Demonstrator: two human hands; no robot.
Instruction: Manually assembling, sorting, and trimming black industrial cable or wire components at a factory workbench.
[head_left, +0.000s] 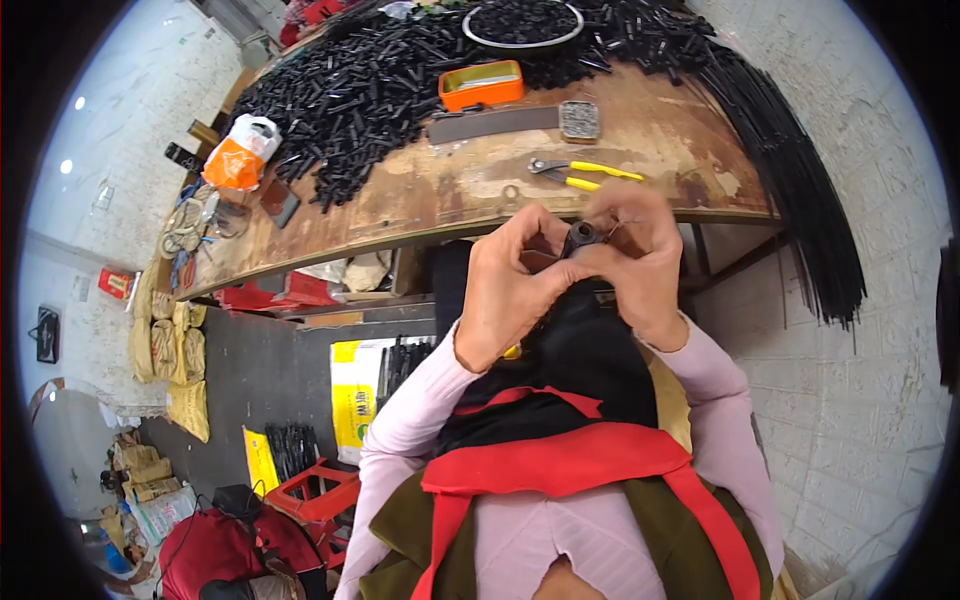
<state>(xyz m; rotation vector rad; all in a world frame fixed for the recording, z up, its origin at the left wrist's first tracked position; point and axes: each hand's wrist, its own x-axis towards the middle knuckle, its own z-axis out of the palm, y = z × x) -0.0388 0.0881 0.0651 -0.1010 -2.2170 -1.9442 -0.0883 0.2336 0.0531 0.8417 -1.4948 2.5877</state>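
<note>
Just in front of the bench's near edge, both my hands meet around a short black tube-shaped part (581, 236), its round hollow end facing up. My left hand (510, 275) is closed, thumb and fingers gripping the part from the left. My right hand (640, 262) has its thumb against the part, while its upper fingers are smeared by motion. Between those fingers a thin wire (624, 221) shows faintly. Beyond my hands, pliers with yellow handles (585, 172) lie on the wooden bench (690, 140).
A large heap of black parts (350, 100) covers the bench's back and left. Near it are an orange box (482, 86), a flat grey bar (495, 124) and a clear case (579, 121). Long black rods (800, 190) hang over the right end. A red stool (315, 500) stands lower left.
</note>
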